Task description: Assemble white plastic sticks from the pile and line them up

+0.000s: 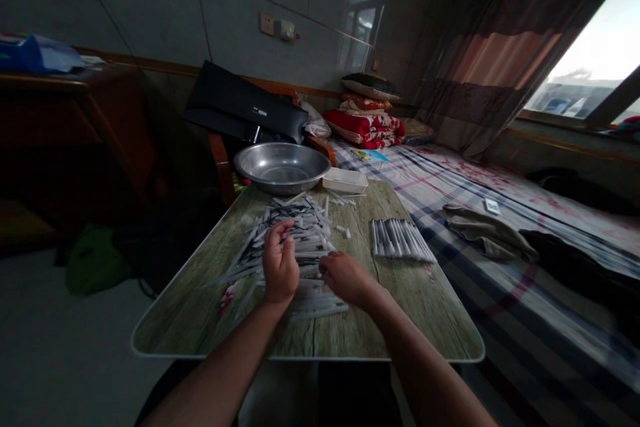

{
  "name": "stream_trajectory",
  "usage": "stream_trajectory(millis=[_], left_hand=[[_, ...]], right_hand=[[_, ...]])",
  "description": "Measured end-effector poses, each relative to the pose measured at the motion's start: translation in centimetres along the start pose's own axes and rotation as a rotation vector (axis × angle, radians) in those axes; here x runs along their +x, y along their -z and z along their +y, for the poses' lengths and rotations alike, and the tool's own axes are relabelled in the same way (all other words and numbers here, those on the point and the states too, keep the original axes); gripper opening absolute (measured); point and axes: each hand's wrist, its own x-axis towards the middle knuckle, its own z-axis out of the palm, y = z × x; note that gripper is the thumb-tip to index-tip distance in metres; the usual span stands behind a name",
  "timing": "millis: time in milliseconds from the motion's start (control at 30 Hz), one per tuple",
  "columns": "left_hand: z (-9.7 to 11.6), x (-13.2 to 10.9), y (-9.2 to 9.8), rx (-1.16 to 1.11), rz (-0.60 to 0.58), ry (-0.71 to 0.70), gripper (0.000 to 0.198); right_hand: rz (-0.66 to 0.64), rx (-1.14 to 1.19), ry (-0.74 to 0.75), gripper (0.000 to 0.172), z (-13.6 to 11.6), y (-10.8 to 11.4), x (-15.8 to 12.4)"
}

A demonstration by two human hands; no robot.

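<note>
A loose heap of slim white, pen-like tubes (310,240), some with dark parts, covers the middle of the small table. My left hand (281,267) is over the left of the heap, fingers half curled and thumb standing apart, with nothing visible in it. To its right, my right hand (347,275) reaches palm-down to the heap's edge. Its fingertips are drawn together, and whatever they grip is hidden. Below both hands, more tubes (320,307) lie side by side. A neat row of black-ended pens (401,240) rests farther right.
At the table's (435,327) far edge are a metal basin (283,177) and a white plastic tray (345,180). Small white pieces (344,231) lie beside the heap. A bed (425,180) adjoins the right side; a black case (245,107) is behind the basin.
</note>
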Motion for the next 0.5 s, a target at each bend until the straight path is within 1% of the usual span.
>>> stream_trajectory(millis=[67, 133, 200, 267, 367, 500], left_hand=[[-0.1, 0.0, 0.0, -0.016, 0.006, 0.006, 0.026], [-0.3, 0.0, 0.0, -0.025, 0.012, 0.011, 0.026], [-0.3, 0.0, 0.0, -0.025, 0.01, 0.014, 0.026], [-0.4, 0.0, 0.0, -0.018, 0.001, 0.013, 0.027], [-0.3, 0.0, 0.0, 0.0, -0.011, 0.008, 0.027], [-0.2, -0.2, -0.2, -0.006, -0.014, 0.015, 0.026]], right_hand=[[0.06, -0.022, -0.084, 0.022, 1.4, 0.3, 1.5], [0.152, -0.007, -0.191, 0.026, 2.7, 0.3, 2.8], [0.242, 0.027, -0.295, 0.029, 3.8, -0.1, 3.7], [0.291, 0.06, -0.357, 0.027, 4.7, -0.7, 4.1], [0.279, 0.083, -0.348, 0.02, 5.6, -2.0, 4.2], [0.262, 0.075, -0.315, 0.02, 5.9, -3.7, 4.6]])
